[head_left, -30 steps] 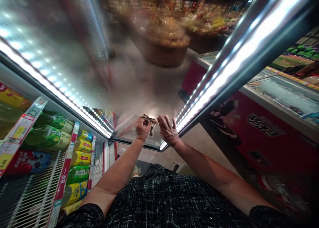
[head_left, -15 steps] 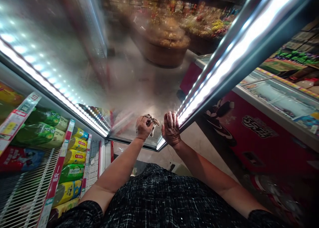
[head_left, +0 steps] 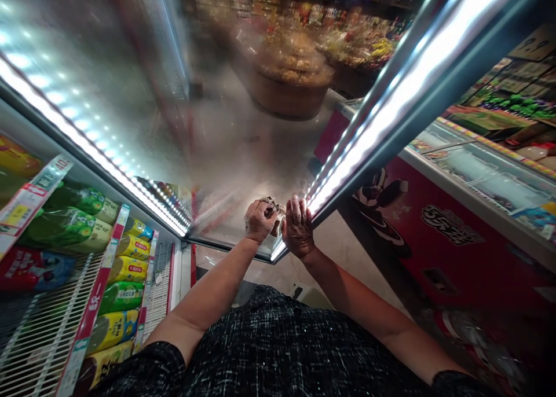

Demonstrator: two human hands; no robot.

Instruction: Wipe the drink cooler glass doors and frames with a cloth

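While my left hand point(head_left: 258, 221) is curled around the cloth point(head_left: 280, 210), probably soft, light, best held mid-bundle, my right hand point(head_left: 299, 228) lies straight-fingered, empty, at its three o'clock.

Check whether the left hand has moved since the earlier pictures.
Yes: judged against the lit door edge, the left hand has shifted rightward, closer to that edge.

My left grip point(head_left: 259, 220) bunches a crumpled, mottled brown-and-cream cloth point(head_left: 278, 210), its folds poking out toward three o'clock, near the six o'clock end of a tall, hazy, dark-framed glass door point(head_left: 243, 142), standing open, brightly lit along its three o'clock edge.
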